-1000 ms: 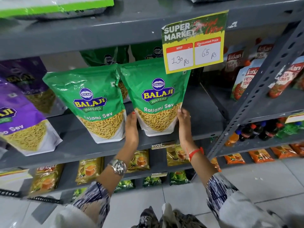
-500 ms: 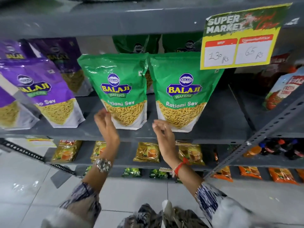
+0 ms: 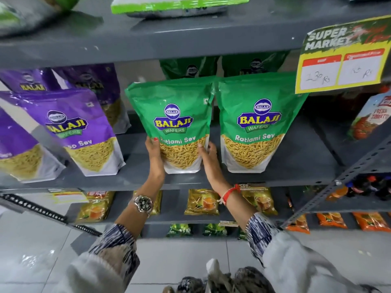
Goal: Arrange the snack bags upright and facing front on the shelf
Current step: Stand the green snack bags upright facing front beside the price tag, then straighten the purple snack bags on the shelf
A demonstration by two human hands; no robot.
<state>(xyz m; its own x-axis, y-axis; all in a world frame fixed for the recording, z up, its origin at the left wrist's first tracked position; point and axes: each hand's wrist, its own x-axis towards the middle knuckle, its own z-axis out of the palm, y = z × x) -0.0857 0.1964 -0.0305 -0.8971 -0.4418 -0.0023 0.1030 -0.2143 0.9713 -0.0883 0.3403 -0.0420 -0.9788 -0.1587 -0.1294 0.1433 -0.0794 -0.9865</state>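
Two green Balaji Ratlami Sev bags stand upright and face front on the grey shelf. The left green bag is gripped low on both sides: my left hand holds its left edge and my right hand holds its right edge, between the two bags. The right green bag stands free beside it. More green bags show dimly behind them. To the left lean purple Balaji sev bags, with others behind.
A yellow price sign hangs from the shelf above at the right. Tomato ketchup pouches fill the neighbouring bay behind a slanted perforated steel upright. Lower shelves hold small yellow, green and orange packets. Flat packs lie on the top shelf.
Both hands let go of the right green bag, shifted left, and now grip the left green bag by its sides. The view has swung left, bringing more purple bags into sight.
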